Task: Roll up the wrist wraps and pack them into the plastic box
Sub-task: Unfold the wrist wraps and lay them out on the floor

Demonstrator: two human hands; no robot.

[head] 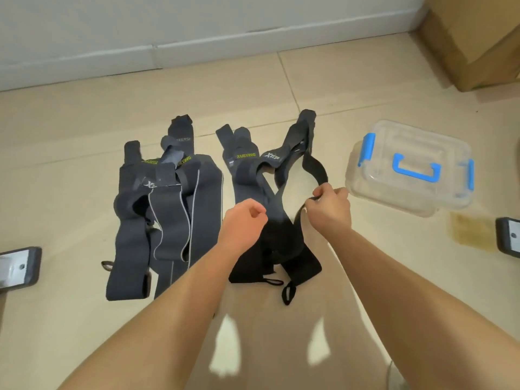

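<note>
Several wrist wraps lie unrolled on the tiled floor in two heaps. The grey heap (168, 209) is on the left; a darker black heap (278, 249) is in the middle. My right hand (329, 208) pinches the black wrap (315, 170) that loops up out of the middle heap and lifts part of it off the floor. My left hand (244, 220) hovers over the same heap with its fingers curled, holding nothing. The clear plastic box (410, 167) with blue latches and handle stands closed on the right, a little beyond my right hand.
A cardboard box (472, 40) stands in the far right corner by the white wall. Two dark phone-like devices lie on the floor, one at the left edge (19, 267) and one at the right edge (509, 237). A yellowish stain (470, 229) marks the tile by the box.
</note>
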